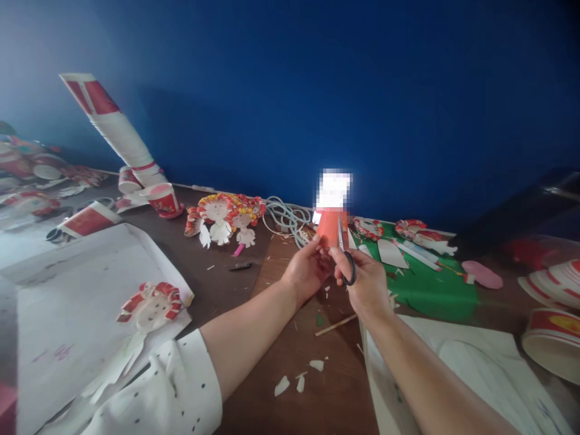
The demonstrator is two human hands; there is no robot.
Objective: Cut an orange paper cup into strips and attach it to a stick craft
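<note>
My left hand (309, 267) is closed on the lower edge of a piece of orange-red paper (327, 228) held up over the table. My right hand (366, 279) grips a pair of scissors (348, 269) by its black handles. The metal blades point up and lie against the paper's right side; whether they are cutting it I cannot tell. Directly above the paper is a bright pixelated patch that hides what is there. Under my hands, white paper scraps (281, 385) and a thin wooden stick (336, 325) lie on the brown table.
Paper-cup dolls with red and yellow curls (220, 211) stand at the back beside a coiled pale cable (287, 212). A leaning stack of paper cups (120, 136) rises at left. Green paper (435, 293) lies right, near more cups (555, 338). White sheets (67, 338) cover the left side.
</note>
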